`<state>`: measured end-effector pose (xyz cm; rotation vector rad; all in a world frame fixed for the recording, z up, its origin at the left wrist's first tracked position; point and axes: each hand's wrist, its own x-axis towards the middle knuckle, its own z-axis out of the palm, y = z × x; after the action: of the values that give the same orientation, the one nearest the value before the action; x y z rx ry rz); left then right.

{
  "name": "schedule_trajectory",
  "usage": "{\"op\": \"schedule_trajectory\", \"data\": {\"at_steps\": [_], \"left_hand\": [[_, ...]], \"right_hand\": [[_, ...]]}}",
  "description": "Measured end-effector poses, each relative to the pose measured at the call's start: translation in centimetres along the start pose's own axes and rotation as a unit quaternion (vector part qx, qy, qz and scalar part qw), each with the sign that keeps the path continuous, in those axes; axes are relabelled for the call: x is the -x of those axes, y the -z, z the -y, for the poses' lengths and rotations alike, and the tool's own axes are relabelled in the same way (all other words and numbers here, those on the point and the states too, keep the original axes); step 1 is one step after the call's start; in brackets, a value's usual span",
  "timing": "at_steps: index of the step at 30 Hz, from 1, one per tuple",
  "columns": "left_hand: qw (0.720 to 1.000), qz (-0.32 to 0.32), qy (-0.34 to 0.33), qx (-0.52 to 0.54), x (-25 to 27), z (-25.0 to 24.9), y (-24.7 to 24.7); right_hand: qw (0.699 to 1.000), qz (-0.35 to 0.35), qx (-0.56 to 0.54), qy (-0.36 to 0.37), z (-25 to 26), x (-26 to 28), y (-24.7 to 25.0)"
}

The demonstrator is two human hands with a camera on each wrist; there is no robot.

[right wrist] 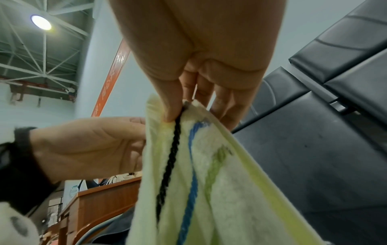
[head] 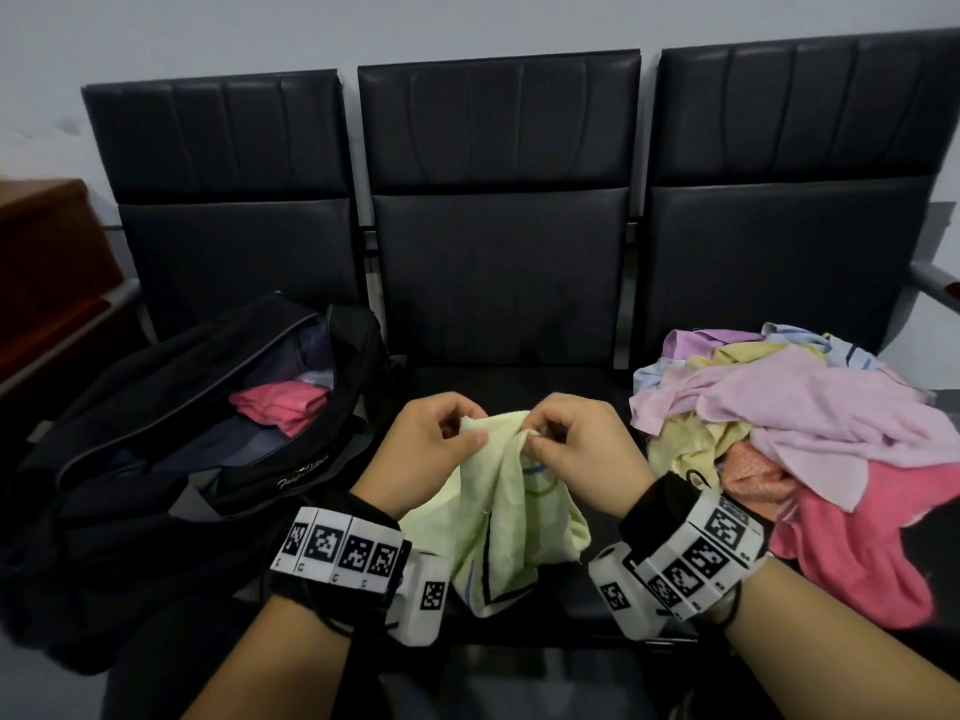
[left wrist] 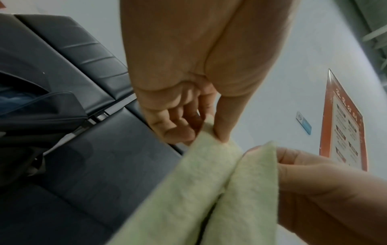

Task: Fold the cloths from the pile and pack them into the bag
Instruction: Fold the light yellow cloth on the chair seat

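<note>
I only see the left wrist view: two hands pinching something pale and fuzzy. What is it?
Observer: A pale yellow cloth, hanging from the left hand and right hand over the middle seat.
Operator: Is it plain?
Observer: No. The right wrist view shows black, blue and green stripes on it.
Operator: Where does it go?
Observer: Into the open black bag on the left seat; a folded pink cloth lies inside.
Operator: More left?
Observer: Yes, a pile of cloths on the right seat.

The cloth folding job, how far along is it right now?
Done: a folded pink cloth lies in the open black bag. In hand: left hand and right hand pinch a pale yellow cloth, not yet folded. Left: the mixed pile on the right seat.
</note>
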<state>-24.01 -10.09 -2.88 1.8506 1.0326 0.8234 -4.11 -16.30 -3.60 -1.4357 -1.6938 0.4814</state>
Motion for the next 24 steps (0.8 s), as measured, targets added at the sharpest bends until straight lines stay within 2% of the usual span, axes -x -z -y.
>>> {"op": "schedule_trajectory", "data": {"at_steps": [3, 6, 13, 18, 24], "left_hand": [[0.999, -0.049, 0.006, 0.010, -0.1, 0.1, -0.2], [0.997, -0.066, 0.009, 0.033, -0.2, -0.1, -0.4], [0.998, -0.015, -0.026, 0.051, 0.7, -1.8, -0.5], [0.999, 0.027, -0.022, 0.031, 1.2, -2.2, 0.0], [0.999, 0.019, -0.042, 0.027, 1.3, -1.9, -0.1]], "right_hand": [[0.999, -0.018, -0.019, 0.018, 0.3, -0.1, 0.2], [0.999, -0.017, -0.046, 0.015, 1.0, -0.2, 0.3], [1.000, 0.008, 0.005, 0.014, 1.1, -0.3, -0.6], [0.999, -0.014, 0.030, 0.003, 1.1, -0.3, -0.8], [1.000, -0.003, 0.028, -0.010, 1.5, -0.3, -0.8]]}}
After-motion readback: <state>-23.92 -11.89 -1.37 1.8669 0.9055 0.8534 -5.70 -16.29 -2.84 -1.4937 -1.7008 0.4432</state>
